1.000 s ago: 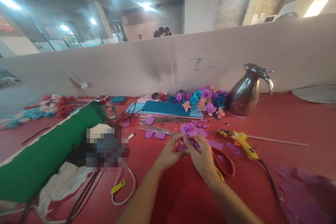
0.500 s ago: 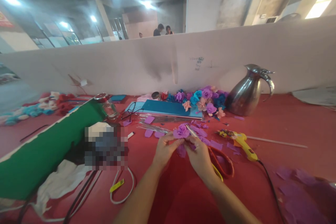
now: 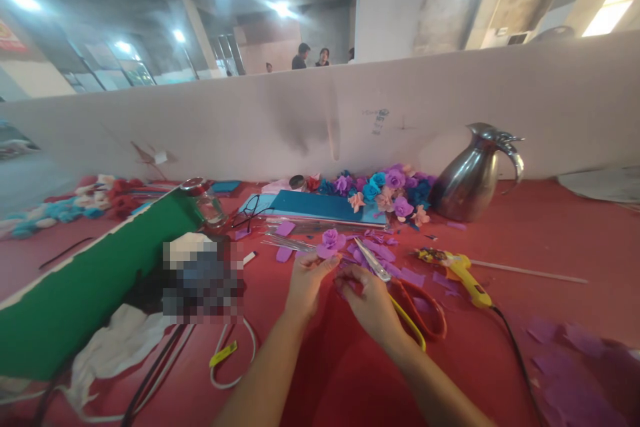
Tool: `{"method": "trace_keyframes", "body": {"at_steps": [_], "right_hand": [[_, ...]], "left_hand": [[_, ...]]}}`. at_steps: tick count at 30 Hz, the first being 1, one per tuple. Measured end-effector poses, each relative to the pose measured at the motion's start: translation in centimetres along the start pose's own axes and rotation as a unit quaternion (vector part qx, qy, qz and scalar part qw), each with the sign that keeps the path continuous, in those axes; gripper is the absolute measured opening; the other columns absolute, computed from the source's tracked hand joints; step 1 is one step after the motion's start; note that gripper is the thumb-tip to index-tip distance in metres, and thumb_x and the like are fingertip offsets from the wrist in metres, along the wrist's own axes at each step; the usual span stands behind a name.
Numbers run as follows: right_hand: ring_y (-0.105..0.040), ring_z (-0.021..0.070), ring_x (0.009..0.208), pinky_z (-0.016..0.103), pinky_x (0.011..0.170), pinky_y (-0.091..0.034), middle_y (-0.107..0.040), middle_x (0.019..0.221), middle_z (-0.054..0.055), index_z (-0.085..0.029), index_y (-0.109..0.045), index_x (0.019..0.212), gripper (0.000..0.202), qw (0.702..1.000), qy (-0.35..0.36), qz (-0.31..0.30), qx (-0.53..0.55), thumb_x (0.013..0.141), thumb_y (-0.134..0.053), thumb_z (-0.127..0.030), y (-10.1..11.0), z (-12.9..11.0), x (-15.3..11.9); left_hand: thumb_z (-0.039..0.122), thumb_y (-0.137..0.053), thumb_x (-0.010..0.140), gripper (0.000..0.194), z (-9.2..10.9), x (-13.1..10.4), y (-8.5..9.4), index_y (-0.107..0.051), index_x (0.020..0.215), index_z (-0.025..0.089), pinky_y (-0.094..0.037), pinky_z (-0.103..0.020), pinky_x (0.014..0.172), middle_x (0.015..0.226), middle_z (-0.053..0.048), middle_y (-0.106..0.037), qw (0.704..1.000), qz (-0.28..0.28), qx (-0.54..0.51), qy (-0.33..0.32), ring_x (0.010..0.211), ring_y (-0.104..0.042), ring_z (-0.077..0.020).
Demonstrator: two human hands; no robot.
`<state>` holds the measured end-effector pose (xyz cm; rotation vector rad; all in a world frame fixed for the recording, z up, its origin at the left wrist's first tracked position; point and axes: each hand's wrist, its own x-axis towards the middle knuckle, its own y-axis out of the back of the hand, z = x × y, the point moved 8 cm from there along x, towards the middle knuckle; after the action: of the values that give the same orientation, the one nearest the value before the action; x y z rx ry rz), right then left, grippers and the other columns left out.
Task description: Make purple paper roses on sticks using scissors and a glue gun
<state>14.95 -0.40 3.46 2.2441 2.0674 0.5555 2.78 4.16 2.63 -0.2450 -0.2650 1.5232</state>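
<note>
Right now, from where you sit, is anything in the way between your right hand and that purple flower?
Only the left hand partly: its thumb and fingertips hold the purple flower from below, by the right hand. The scissors lie off to the right, seemingly clear of that short gap.

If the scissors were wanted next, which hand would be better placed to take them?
Probably the right hand: it is close beside the scissors, whereas the left hand is farther off and seems to pinch the purple flower.
</note>
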Motion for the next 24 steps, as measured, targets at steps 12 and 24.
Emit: {"method": "trace_keyframes", "body": {"at_steps": [12,24], "right_hand": [[-0.064,0.02,0.069,0.031,0.062,-0.05,-0.07,0.078,0.004,-0.02,-0.065,0.081,0.016,0.999,-0.003,0.018,-0.034,0.081,-0.051,-0.025,0.1,0.1,-0.3],[-0.068,0.0224,0.084,0.034,0.076,-0.051,-0.073,0.088,0.007,-0.02,-0.065,0.087,0.017,1.0,-0.015,0.017,0.004,0.08,-0.05,-0.021,0.3,0.7,-0.1]], "left_hand": [[0.023,-0.085,0.048,0.023,0.0,0.9,1.6,-0.065,0.058,0.019,-0.046,-0.027,0.071,0.06,0.004,-0.063,0.987,0.075,-0.14,0.018,0.06,-0.058,-0.0102],[0.025,-0.082,0.055,0.018,-1.7,0.2,-0.2,-0.072,0.066,0.015,-0.045,-0.027,0.074,0.067,-0.003,-0.07,0.991,-0.048,-0.021,0.121,0.068,-0.062,-0.0141]]}}
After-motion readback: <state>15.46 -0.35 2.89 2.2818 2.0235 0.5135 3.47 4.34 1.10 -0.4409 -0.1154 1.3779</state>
